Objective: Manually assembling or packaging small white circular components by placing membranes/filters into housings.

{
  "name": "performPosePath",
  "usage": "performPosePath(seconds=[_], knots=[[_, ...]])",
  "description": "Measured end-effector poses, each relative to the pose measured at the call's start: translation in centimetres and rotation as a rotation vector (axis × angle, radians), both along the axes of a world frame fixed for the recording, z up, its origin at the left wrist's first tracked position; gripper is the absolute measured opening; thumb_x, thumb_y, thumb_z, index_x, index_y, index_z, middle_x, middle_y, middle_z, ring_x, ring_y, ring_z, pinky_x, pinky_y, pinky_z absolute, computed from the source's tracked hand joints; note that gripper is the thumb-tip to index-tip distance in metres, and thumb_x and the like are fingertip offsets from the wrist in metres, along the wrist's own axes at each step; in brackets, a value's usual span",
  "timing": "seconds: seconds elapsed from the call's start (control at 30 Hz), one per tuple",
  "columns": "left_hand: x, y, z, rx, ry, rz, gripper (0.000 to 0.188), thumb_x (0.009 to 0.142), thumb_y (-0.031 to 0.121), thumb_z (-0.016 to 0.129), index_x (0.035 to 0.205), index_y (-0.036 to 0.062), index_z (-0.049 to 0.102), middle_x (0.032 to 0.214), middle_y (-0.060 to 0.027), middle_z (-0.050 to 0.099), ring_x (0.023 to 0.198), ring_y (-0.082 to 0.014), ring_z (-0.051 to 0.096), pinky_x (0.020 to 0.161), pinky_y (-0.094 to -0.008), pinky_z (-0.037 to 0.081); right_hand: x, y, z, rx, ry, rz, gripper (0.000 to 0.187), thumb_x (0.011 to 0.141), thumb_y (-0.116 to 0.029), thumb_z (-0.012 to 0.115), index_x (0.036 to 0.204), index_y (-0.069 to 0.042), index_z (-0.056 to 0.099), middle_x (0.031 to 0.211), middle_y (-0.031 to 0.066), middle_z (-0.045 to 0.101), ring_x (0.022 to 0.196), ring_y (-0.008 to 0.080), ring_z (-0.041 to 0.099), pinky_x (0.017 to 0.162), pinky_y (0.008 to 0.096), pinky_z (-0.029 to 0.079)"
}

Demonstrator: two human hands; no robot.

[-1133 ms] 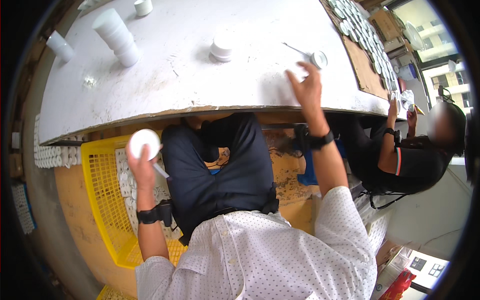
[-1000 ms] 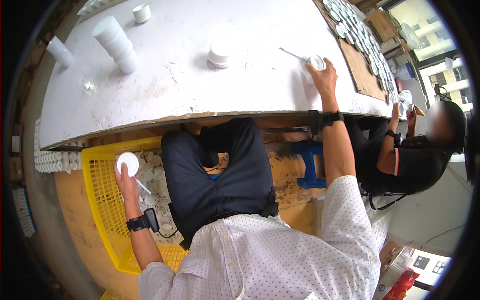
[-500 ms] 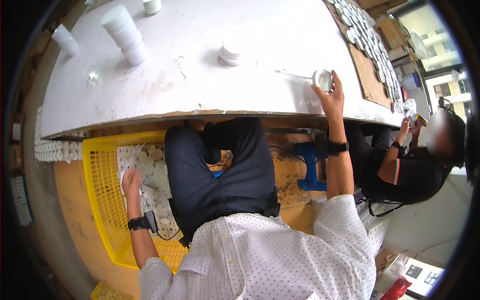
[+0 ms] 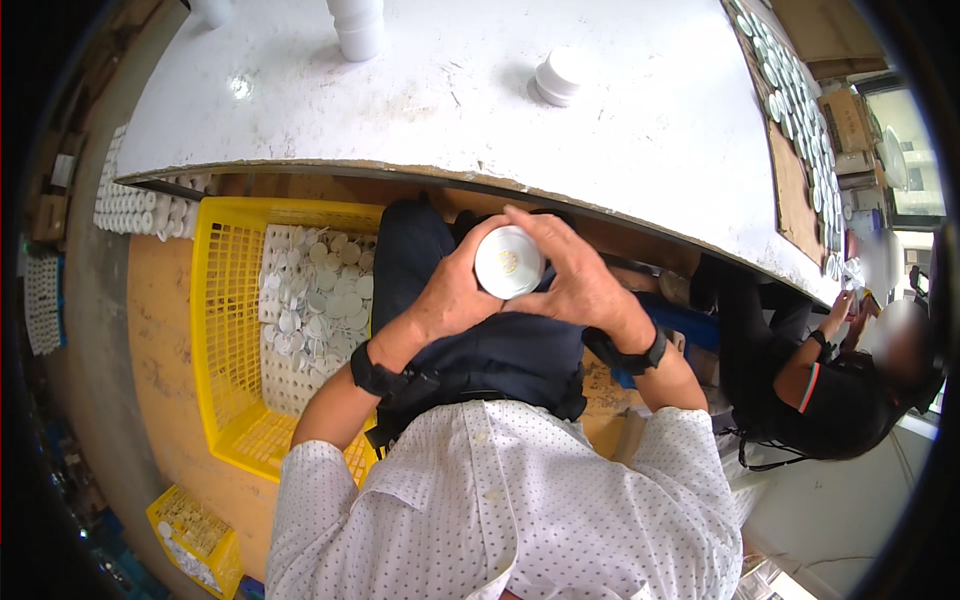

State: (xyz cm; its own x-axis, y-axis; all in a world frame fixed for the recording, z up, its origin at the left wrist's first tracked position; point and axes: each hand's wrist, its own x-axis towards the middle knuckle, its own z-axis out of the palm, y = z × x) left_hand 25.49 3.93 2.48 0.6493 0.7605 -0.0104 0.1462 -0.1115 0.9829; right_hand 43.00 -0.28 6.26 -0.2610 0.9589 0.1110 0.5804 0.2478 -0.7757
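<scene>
A round white cup-shaped part (image 4: 509,262) with a yellowish mark at its centre is held over my lap, its round face up. My left hand (image 4: 452,298) wraps its left side, and my right hand (image 4: 578,280) curls around the right and upper edge. Both hands are closed on it, with fingertips partly hidden beneath. Beside my left forearm stands a yellow plastic basket (image 4: 203,330). Inside it, many thin white discs (image 4: 335,295) lie loose on a white tray with holes (image 4: 285,385).
The white worktable (image 4: 450,130) runs ahead of me, with a short stack of white round parts (image 4: 562,75) and a taller stack (image 4: 357,30). White pieces cover a brown board (image 4: 795,190) at right. A co-worker (image 4: 840,385) sits there. A small yellow basket (image 4: 195,535) is lower left.
My right hand has brought the cup-shaped part from over the table down to my lap. My left hand has left the basket of discs and now grips the part too. The view has shifted.
</scene>
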Motion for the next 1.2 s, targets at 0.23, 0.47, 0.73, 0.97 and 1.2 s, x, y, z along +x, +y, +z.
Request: performPosePath(seconds=[0.23,0.47,0.73,0.97,1.2], knots=[[-2.2,-1.2,-2.9,-0.124,-0.088,0.24,0.068,0.065,0.0,0.074,0.124,-0.0012,0.039,0.113,-0.0096,0.054,0.105,-0.0157,0.052,0.09,-0.0298,0.042,2.1,5.0,-0.7,0.06,0.164,-0.575,0.044,0.073,-0.019,0.071,0.107,0.002,0.053,0.087,0.0094,0.057,0.076,0.0139,0.053,0.063,0.0274,0.047],[-1.8,-2.7,-3.6,-0.144,-0.062,0.222,0.067,0.064,-0.001,0.073,0.122,-0.0023,0.04,0.111,-0.0097,0.055,0.103,-0.0161,0.052,0.09,-0.0288,0.042,7.6,14.1,0.0,-0.161,0.464,-0.994,0.033,0.076,-0.031,0.068,0.079,-0.002,0.053,0.067,0.003,0.051,0.058,0.0098,0.052,0.048,0.0203,0.041],[-2.6,-3.2,-5.2,-0.214,-0.083,0.252,0.065,0.065,-0.005,0.071,0.122,-0.0023,0.039,0.111,-0.01,0.054,0.103,-0.016,0.054,0.089,-0.0287,0.044,8.4,13.7,-1.5,-0.2,0.656,-0.905,0.023,0.083,-0.023,0.062,0.076,-0.003,0.053,0.063,0.0011,0.047,0.051,0.0065,0.043,0.043,0.0182,0.035],[-2.0,-3.8,-5.7,-0.21,-0.083,0.216,0.067,0.063,0.001,0.075,0.121,-0.0006,0.041,0.11,-0.011,0.056,0.102,-0.0177,0.054,0.09,-0.0293,0.043,8.1,13.1,-0.8,-0.174,0.836,-0.835,0.017,0.086,-0.014,0.055,0.078,0.001,0.055,0.068,0.0048,0.054,0.059,0.0099,0.053,0.052,0.0194,0.043],[-1.6,-2.9,-4.0,-0.175,-0.057,0.227,0.067,0.063,0.0,0.074,0.121,-0.0009,0.041,0.109,-0.0104,0.056,0.101,-0.0167,0.054,0.087,-0.0287,0.044,7.9,7.5,-0.6,-0.158,0.964,-0.809,0.011,0.086,-0.009,0.051,0.085,0.0,0.055,0.074,0.0045,0.056,0.069,0.0118,0.06,0.055,0.0198,0.046]])
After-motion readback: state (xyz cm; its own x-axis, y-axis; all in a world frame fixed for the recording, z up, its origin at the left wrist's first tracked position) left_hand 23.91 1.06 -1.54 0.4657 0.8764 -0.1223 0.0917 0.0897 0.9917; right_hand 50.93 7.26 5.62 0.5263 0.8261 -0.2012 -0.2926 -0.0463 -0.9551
